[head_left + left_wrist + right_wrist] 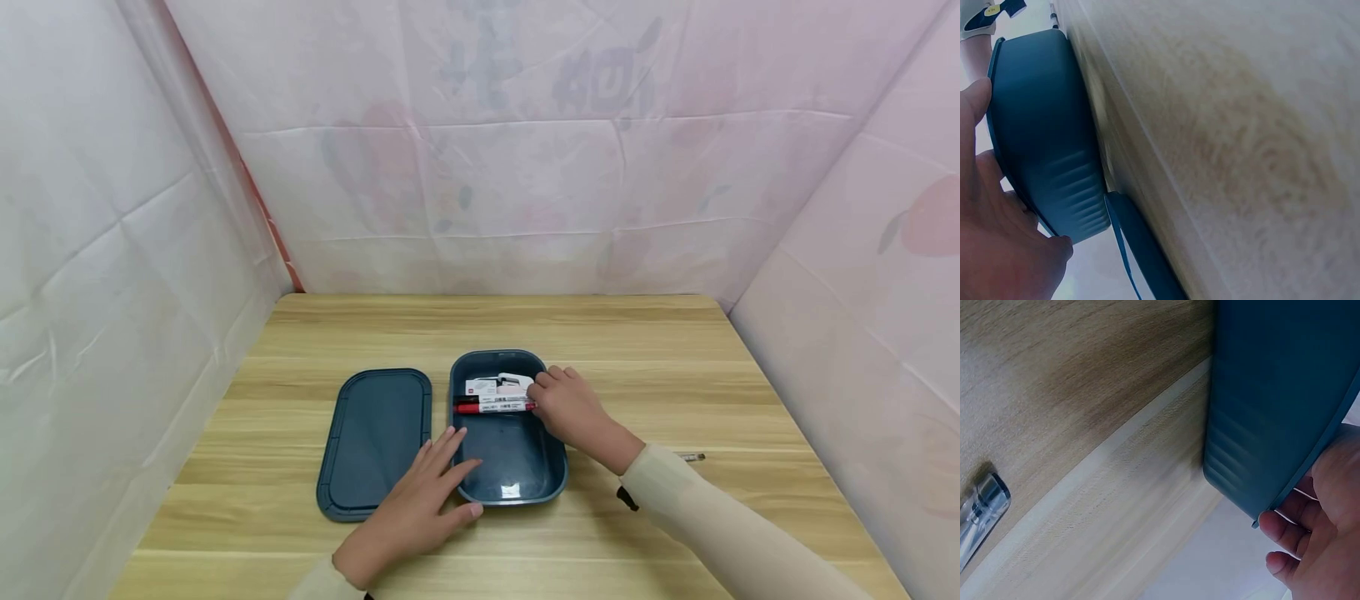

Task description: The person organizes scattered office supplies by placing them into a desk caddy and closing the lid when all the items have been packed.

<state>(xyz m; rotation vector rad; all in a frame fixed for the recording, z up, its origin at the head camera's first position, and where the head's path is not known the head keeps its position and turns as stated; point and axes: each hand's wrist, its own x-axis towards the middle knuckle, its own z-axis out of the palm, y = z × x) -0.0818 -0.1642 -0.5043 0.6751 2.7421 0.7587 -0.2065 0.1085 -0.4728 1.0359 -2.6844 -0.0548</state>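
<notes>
A dark blue open box stands on the table. Across its far half lie a red marker and a black-ended marker, with a small white box and a white item behind them. My right hand reaches over the right rim and pinches the red marker's right end; its thumb is hidden. Outside the box wall, other curled fingers show in the right wrist view. My left hand rests at the left rim with its fingers spread, holding nothing.
The dark blue lid lies flat left of the box, partly beneath my left hand in the head view. A clear-ended pen lies on the wooden table near my right sleeve. Fabric sheets surround the table.
</notes>
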